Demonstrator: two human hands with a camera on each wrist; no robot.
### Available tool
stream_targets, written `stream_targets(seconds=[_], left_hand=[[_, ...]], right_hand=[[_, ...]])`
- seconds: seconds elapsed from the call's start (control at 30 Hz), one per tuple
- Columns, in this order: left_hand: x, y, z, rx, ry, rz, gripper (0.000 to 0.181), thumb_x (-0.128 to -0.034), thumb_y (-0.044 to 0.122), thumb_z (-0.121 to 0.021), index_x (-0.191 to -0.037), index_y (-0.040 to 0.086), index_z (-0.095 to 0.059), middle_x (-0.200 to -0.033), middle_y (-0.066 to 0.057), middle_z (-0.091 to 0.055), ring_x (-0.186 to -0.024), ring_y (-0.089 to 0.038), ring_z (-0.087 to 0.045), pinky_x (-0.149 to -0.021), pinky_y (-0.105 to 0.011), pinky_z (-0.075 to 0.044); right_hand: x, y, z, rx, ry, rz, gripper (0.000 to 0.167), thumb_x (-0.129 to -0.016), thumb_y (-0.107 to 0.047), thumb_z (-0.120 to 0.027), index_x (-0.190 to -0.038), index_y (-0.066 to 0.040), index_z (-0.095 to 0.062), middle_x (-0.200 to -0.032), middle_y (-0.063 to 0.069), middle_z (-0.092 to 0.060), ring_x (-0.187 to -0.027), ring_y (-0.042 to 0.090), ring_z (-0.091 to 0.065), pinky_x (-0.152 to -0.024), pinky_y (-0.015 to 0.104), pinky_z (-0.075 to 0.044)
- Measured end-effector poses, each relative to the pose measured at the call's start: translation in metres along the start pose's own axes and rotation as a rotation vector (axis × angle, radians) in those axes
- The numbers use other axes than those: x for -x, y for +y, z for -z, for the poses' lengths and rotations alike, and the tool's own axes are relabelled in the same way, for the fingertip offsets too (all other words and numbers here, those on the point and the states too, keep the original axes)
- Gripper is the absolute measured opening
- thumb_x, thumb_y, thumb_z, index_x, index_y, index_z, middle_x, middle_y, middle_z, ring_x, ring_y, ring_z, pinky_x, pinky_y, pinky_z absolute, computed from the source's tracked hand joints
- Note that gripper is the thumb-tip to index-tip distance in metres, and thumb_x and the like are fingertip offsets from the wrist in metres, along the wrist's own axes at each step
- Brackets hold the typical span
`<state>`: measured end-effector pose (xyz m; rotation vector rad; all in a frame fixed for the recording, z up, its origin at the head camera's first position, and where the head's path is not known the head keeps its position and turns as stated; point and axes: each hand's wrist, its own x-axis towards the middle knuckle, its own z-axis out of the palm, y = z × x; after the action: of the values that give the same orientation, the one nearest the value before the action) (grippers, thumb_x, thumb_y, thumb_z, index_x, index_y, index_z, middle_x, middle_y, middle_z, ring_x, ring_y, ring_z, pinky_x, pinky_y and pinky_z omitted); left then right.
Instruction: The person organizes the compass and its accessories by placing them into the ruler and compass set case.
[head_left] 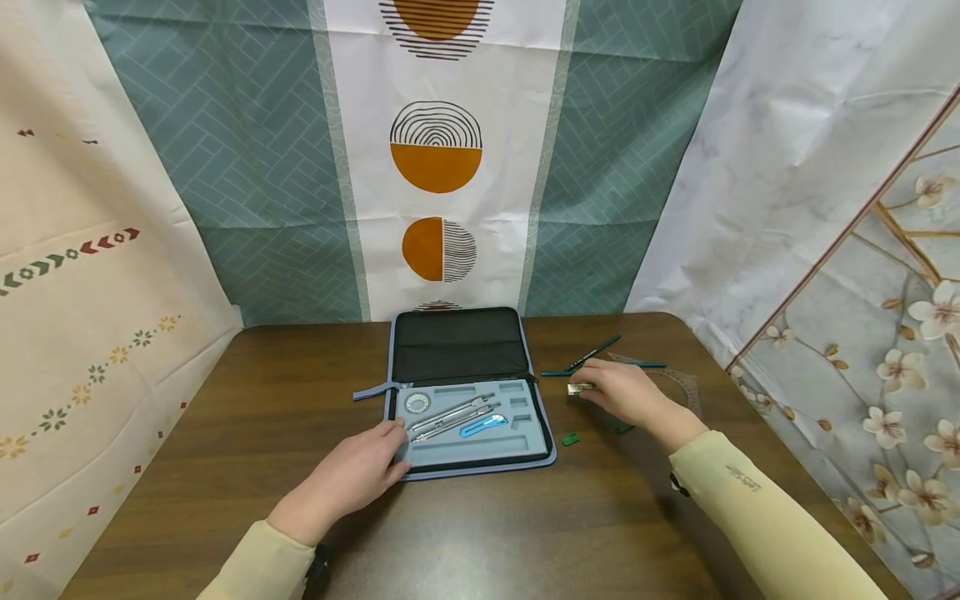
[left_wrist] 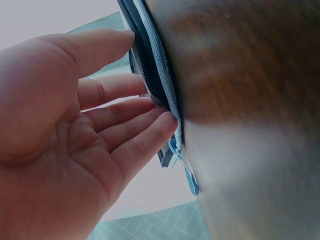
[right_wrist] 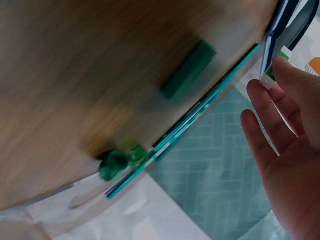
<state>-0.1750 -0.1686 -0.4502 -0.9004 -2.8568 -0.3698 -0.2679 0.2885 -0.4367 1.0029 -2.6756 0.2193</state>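
An unzipped case (head_left: pixel 480 467) lies spread on the table, its blue-grey tray holding a round dial, metal compasses and a blue cutter (head_left: pixel 483 426). My left hand (head_left: pixel 352 471) rests at the case's left front corner; in the left wrist view the fingertips of the left hand (left_wrist: pixel 95 110) touch its zipped edge. Right of the case, my right hand (head_left: pixel 626 390) pinches a small white and green block (head_left: pixel 577 388) above the table. The right wrist view has this block (right_wrist: pixel 270 77) between thumb and fingertips of the right hand (right_wrist: pixel 295 115).
A green piece (head_left: pixel 571 438) lies right of the case. Dark green pencils (head_left: pixel 592 353) and a clear protractor (head_left: pixel 686 385) lie behind and beside my right hand. In the right wrist view, green objects (right_wrist: pixel 114 165) sit near the pencils. Patterned cloths (head_left: pixel 435 275) hang behind the table.
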Motion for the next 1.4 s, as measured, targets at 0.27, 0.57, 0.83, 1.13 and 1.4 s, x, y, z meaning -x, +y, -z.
stream_targets(seconds=[0.27, 0.57, 0.83, 1.13, 1.4], left_hand=[[0.0, -0.001, -0.001, -0.01, 0.002, -0.005, 0.026, -0.0985, 0.019, -0.087, -0.11, 0.003, -0.071, -0.143, -0.029, -0.067, -0.126, -0.039, -0.071, -0.096, -0.051, -0.062], [0.0, -0.001, 0.001, -0.014, 0.003, -0.012, 0.025, -0.0987, 0.019, -0.087, -0.11, 0.003, -0.071, -0.143, -0.028, -0.067, -0.124, -0.038, -0.072, -0.093, -0.05, -0.063], [0.0, -0.001, 0.001, -0.015, 0.006, -0.01, 0.025, -0.0989, 0.019, -0.086, -0.11, 0.002, -0.071, -0.142, -0.029, -0.068, -0.124, -0.039, -0.072, -0.094, -0.051, -0.063], [0.001, -0.001, -0.001, -0.022, 0.018, -0.02, 0.024, -0.0994, 0.018, -0.085, -0.111, 0.002, -0.07, -0.142, -0.028, -0.067, -0.125, -0.038, -0.071, -0.093, -0.049, -0.062], [0.002, -0.001, -0.001, -0.021, 0.021, -0.021, 0.024, -0.0999, 0.018, -0.085, -0.111, 0.002, -0.07, -0.143, -0.029, -0.067, -0.127, -0.039, -0.07, -0.094, -0.049, -0.062]], right_hand=[[-0.016, -0.013, -0.004, -0.025, -0.019, 0.001, 0.026, -0.095, -0.01, -0.088, -0.12, -0.015, -0.08, -0.109, -0.003, -0.074, -0.09, 0.016, -0.074, -0.075, 0.037, -0.061], [-0.034, -0.026, -0.009, -0.041, -0.032, -0.016, 0.019, -0.098, -0.016, -0.087, -0.111, -0.021, -0.076, -0.103, -0.009, -0.071, -0.09, 0.011, -0.071, -0.076, 0.037, -0.06], [-0.052, -0.039, -0.016, -0.041, -0.021, 0.008, 0.021, -0.095, -0.016, -0.09, -0.101, -0.023, -0.071, -0.098, -0.011, -0.07, -0.086, 0.01, -0.07, -0.074, 0.035, -0.059], [-0.068, -0.051, -0.023, -0.028, -0.002, 0.015, 0.021, -0.095, -0.016, -0.09, -0.099, -0.022, -0.07, -0.098, -0.009, -0.071, -0.085, 0.011, -0.07, -0.074, 0.036, -0.059], [-0.076, -0.057, -0.028, -0.034, 0.002, 0.007, 0.018, -0.097, -0.012, -0.088, -0.098, -0.021, -0.072, -0.095, -0.008, -0.072, -0.08, 0.009, -0.066, -0.07, 0.033, -0.057]])
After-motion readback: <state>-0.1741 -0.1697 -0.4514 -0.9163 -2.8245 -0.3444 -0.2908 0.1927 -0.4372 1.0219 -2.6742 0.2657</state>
